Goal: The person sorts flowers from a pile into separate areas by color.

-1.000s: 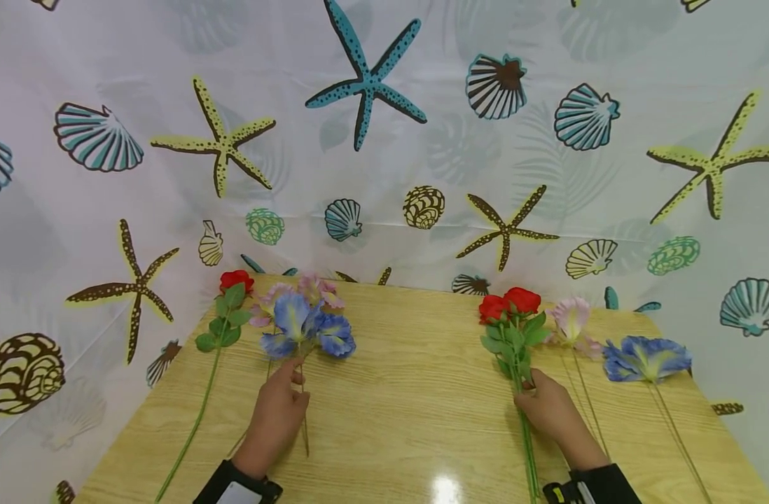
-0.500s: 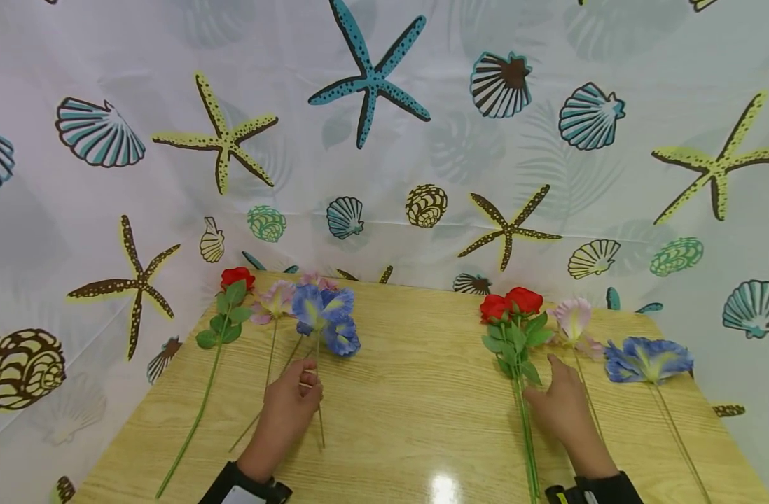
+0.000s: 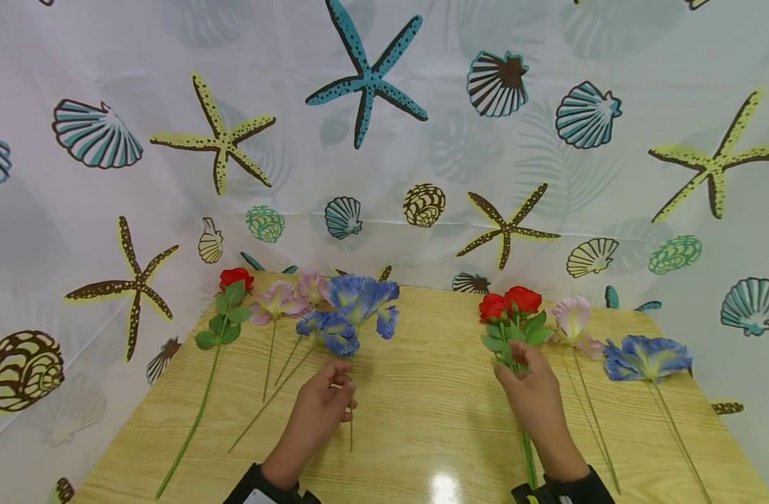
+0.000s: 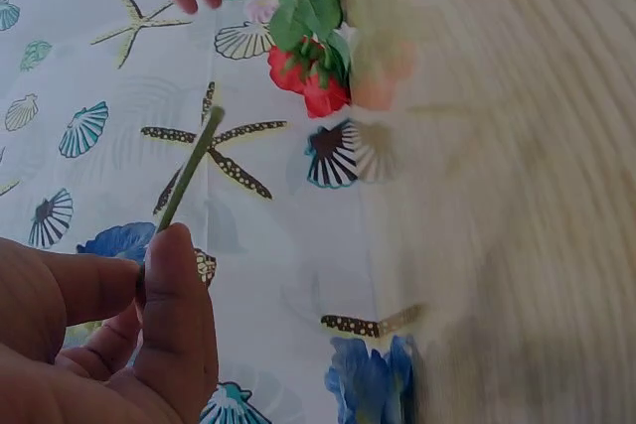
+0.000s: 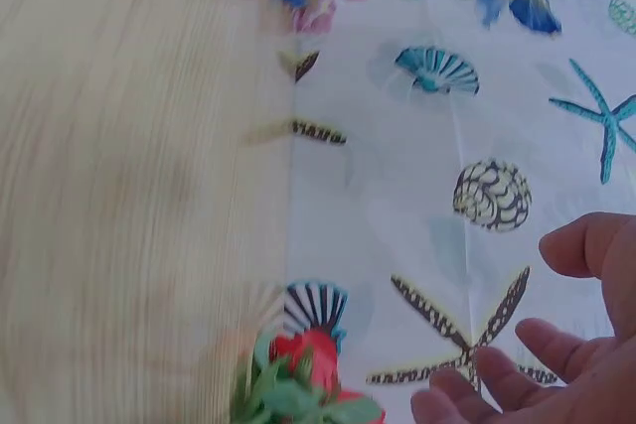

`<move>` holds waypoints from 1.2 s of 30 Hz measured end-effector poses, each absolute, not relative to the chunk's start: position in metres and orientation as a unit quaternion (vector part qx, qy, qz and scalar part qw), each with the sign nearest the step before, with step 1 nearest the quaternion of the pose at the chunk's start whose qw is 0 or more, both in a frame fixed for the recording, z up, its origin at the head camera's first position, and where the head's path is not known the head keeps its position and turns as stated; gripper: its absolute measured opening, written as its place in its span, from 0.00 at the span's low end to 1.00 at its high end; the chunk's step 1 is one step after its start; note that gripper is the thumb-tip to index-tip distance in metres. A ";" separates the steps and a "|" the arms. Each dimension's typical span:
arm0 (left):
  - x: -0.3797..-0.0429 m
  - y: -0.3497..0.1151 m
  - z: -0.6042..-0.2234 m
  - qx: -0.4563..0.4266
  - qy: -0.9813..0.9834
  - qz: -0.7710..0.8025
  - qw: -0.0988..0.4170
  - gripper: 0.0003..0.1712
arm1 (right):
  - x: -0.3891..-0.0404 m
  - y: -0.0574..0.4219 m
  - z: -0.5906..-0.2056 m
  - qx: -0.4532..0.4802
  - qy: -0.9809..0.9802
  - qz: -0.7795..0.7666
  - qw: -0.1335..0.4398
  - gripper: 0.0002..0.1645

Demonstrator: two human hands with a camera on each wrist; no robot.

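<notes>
My left hand (image 3: 318,409) pinches the stem of a blue artificial iris (image 3: 358,297) between thumb and finger. In the left wrist view the green stem (image 4: 189,171) sticks up past the fingertips. A second blue iris (image 3: 335,332) lies on the table just left of the held one. My right hand (image 3: 537,399) hovers over two red artificial roses (image 3: 524,299) and hides part of their stems. In the right wrist view its fingers (image 5: 571,350) are spread and loosely bent, holding nothing, with the rose leaves (image 5: 288,394) below.
On the wooden table (image 3: 422,392), pink flowers (image 3: 279,301) and a single red rose (image 3: 236,280) lie at the left. Toward the right lie pink flowers (image 3: 572,318) and a blue iris (image 3: 649,358). Behind hangs a cloth (image 3: 384,175) printed with starfish and shells.
The left hand has moved right, carrying the blue iris away from the other flowers. The right hand has let go of the rose stems, drawn back, then come up over the rose leaves.
</notes>
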State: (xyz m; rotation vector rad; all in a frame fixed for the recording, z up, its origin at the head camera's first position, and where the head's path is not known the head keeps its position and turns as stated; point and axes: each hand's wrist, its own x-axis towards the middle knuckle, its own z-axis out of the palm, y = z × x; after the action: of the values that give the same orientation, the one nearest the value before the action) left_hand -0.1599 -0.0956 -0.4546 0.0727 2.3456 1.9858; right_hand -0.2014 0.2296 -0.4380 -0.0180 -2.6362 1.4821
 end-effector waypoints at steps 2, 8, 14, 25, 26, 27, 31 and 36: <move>-0.160 -0.090 -0.452 0.024 0.742 0.669 0.038 0.17 | -0.201 0.218 -0.439 0.009 -0.858 0.512 0.048 0.32; -0.159 -0.072 -0.449 0.011 0.707 0.705 0.054 0.14 | -0.198 0.187 -0.444 0.039 -0.823 0.567 0.012 0.27; -0.151 -0.052 -0.446 0.010 0.679 0.731 0.069 0.14 | -0.192 0.157 -0.441 0.068 -0.773 0.631 0.007 0.20; -0.140 -0.026 -0.448 -0.015 0.606 0.786 0.119 0.13 | -0.186 0.125 -0.435 0.126 -0.661 0.734 -0.089 0.21; -0.139 -0.024 -0.449 -0.013 0.602 0.789 0.124 0.13 | -0.185 0.125 -0.435 0.122 -0.649 0.745 -0.092 0.21; -0.137 -0.023 -0.449 -0.012 0.596 0.792 0.130 0.14 | -0.184 0.125 -0.435 0.120 -0.641 0.752 -0.093 0.20; -0.134 -0.018 -0.451 -0.011 0.578 0.802 0.147 0.13 | -0.181 0.126 -0.435 0.132 -0.625 0.765 -0.086 0.16; -0.135 -0.014 -0.450 -0.003 0.571 0.806 0.154 0.15 | -0.183 0.129 -0.430 0.145 -0.621 0.767 -0.078 0.14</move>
State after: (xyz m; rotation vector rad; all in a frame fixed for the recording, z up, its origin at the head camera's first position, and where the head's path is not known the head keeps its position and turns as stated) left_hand -0.1345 -0.0141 -0.4500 -0.0082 1.6374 2.3122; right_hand -0.1829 0.1288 -0.4305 0.4780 -2.0525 2.5357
